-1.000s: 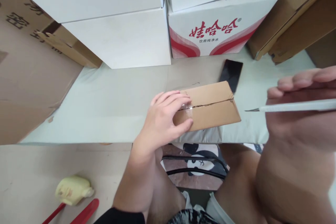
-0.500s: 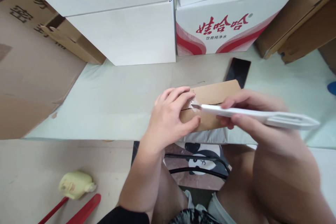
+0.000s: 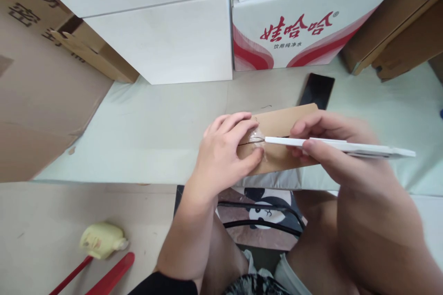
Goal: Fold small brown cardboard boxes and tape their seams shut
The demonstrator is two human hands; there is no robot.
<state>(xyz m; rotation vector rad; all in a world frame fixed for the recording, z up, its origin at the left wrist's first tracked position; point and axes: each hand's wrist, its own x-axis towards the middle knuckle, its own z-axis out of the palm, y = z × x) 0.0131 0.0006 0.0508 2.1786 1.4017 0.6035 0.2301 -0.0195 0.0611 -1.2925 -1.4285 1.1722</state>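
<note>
A small brown cardboard box (image 3: 277,119) lies near the front edge of the pale cloth-covered surface, a dark seam running along its top. My left hand (image 3: 228,152) grips its left end, with fingers and thumb on either side of the seam. Between them, clear tape (image 3: 256,136) sits wrinkled across the seam. My right hand (image 3: 328,143) is closed around a white utility knife (image 3: 360,148). The knife points left and its tip is at the tape. How deep the blade goes cannot be made out.
A black phone (image 3: 317,90) lies just behind the box. White cartons (image 3: 162,46) and a red-and-white printed carton (image 3: 294,32) stand at the back. Large brown cartons (image 3: 51,115) flank the left side. A yellow bottle (image 3: 102,239) and red handles (image 3: 112,274) are on the floor.
The knife has rolled in my right hand, now showing its narrow edge, and its rear end has moved slightly up. More of the wrinkled tape shows. My left hand has stayed in place.
</note>
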